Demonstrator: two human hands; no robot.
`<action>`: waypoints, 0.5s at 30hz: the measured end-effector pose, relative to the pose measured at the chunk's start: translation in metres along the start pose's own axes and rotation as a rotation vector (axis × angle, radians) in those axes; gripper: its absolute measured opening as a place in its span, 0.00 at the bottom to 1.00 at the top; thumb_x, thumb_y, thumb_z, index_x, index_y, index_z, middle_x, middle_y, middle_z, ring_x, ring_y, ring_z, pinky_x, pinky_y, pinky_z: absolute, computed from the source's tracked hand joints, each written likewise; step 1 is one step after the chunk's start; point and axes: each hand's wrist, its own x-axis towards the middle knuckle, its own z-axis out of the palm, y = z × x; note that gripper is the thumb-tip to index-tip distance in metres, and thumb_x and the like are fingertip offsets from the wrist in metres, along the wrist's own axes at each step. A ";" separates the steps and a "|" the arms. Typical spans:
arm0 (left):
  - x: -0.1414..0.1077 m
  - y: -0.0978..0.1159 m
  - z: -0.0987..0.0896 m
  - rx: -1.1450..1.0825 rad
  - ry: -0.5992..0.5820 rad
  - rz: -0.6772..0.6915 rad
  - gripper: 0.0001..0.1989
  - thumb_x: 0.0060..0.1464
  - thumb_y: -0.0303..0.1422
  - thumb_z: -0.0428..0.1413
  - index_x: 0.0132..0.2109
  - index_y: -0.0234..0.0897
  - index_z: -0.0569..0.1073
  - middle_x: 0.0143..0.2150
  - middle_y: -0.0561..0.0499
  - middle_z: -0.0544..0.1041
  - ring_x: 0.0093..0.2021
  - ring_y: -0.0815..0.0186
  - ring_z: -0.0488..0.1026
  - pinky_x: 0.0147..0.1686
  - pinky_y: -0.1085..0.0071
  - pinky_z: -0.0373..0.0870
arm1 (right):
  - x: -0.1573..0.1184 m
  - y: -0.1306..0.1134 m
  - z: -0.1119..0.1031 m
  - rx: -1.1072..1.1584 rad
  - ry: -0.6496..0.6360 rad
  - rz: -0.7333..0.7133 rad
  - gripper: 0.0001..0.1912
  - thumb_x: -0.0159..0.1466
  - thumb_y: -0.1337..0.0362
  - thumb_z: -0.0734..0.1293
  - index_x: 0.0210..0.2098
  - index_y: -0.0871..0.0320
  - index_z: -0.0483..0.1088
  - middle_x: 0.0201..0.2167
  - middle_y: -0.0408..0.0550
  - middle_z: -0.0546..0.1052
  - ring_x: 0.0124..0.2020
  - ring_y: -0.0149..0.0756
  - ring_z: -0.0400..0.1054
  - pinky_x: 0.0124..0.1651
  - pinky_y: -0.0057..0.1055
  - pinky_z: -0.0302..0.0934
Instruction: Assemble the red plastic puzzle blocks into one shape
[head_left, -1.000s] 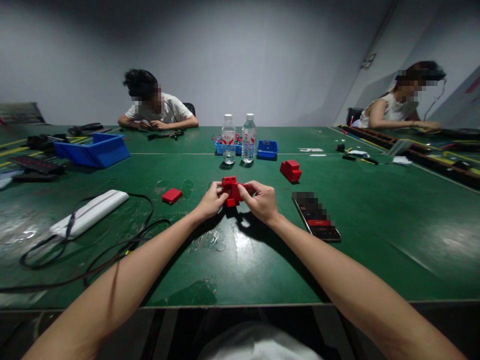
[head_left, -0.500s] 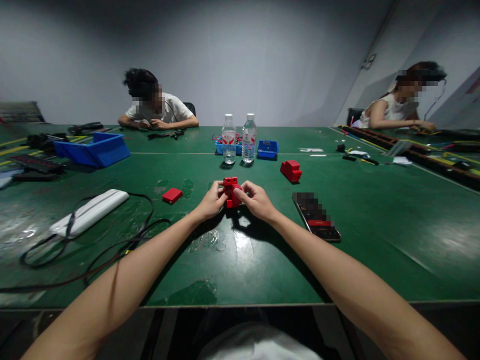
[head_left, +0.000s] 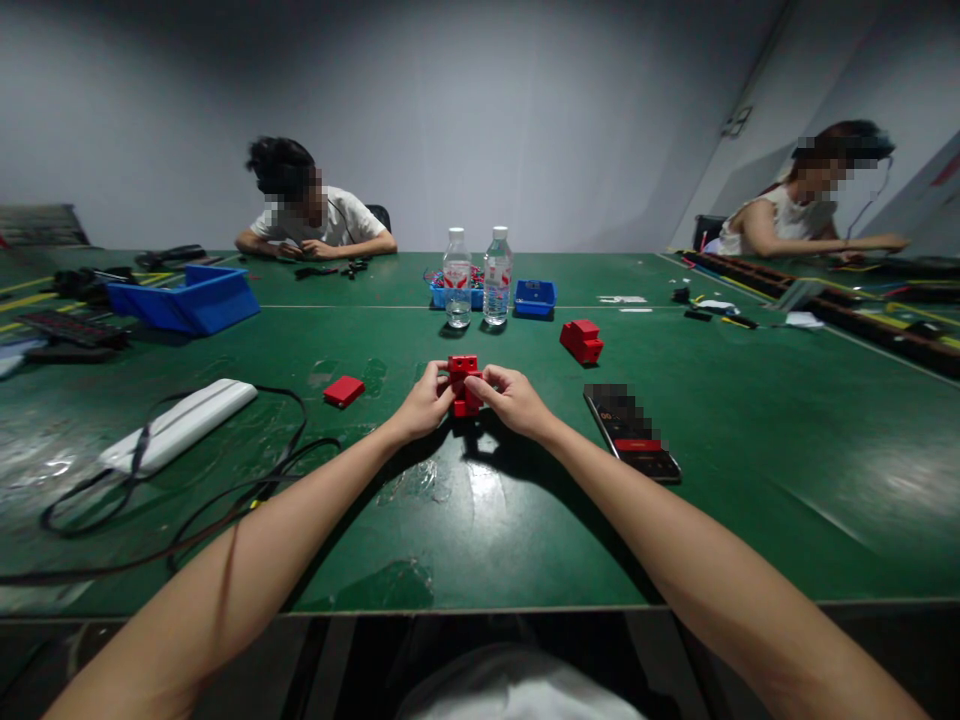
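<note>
Between my two hands, just over the green table (head_left: 480,560), is a red plastic block (head_left: 463,364) with two small dark holes near its top. My left hand (head_left: 426,403) is closed on its left side. From the right, my right hand (head_left: 516,398) grips it, the thumb pressed across its front. Fingers hide part of the block. A flat red piece (head_left: 344,391) lies to the left of my hands. Farther off on the right sits a larger stepped red block (head_left: 582,342).
A phone (head_left: 632,433) lies right of my hands. At left are a white power strip (head_left: 180,425) with black cables and a blue bin (head_left: 187,300). Two water bottles (head_left: 457,280) stand ahead, beside a small blue tray (head_left: 535,298). Two people sit across the table.
My hands and the red block have hardly moved. The person at the far right has stretched an arm farther to the right.
</note>
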 end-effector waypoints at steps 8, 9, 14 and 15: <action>0.001 0.000 0.001 -0.015 0.000 -0.029 0.21 0.55 0.39 0.57 0.50 0.35 0.59 0.46 0.42 0.76 0.44 0.60 0.76 0.44 0.61 0.72 | -0.001 -0.002 0.002 -0.056 0.028 -0.007 0.24 0.60 0.44 0.61 0.22 0.58 0.60 0.20 0.39 0.63 0.24 0.28 0.55 0.29 0.26 0.50; 0.001 0.000 0.001 -0.026 -0.001 -0.035 0.21 0.54 0.39 0.57 0.50 0.35 0.59 0.46 0.42 0.76 0.43 0.60 0.76 0.44 0.61 0.72 | 0.000 -0.002 0.002 -0.050 0.033 -0.004 0.24 0.60 0.43 0.61 0.22 0.58 0.60 0.20 0.39 0.62 0.24 0.28 0.55 0.29 0.26 0.50; 0.001 0.001 0.000 -0.080 -0.011 -0.072 0.23 0.53 0.41 0.58 0.49 0.35 0.59 0.42 0.44 0.77 0.39 0.61 0.77 0.41 0.63 0.73 | 0.001 0.000 0.004 0.021 0.025 0.024 0.25 0.60 0.43 0.60 0.22 0.58 0.60 0.20 0.39 0.63 0.24 0.28 0.56 0.30 0.26 0.52; 0.001 0.001 0.000 -0.086 -0.011 -0.075 0.23 0.53 0.41 0.58 0.49 0.35 0.59 0.41 0.45 0.77 0.39 0.62 0.77 0.40 0.63 0.73 | 0.002 0.001 0.005 0.028 0.022 0.029 0.25 0.60 0.42 0.60 0.22 0.58 0.61 0.20 0.39 0.64 0.24 0.28 0.56 0.30 0.26 0.52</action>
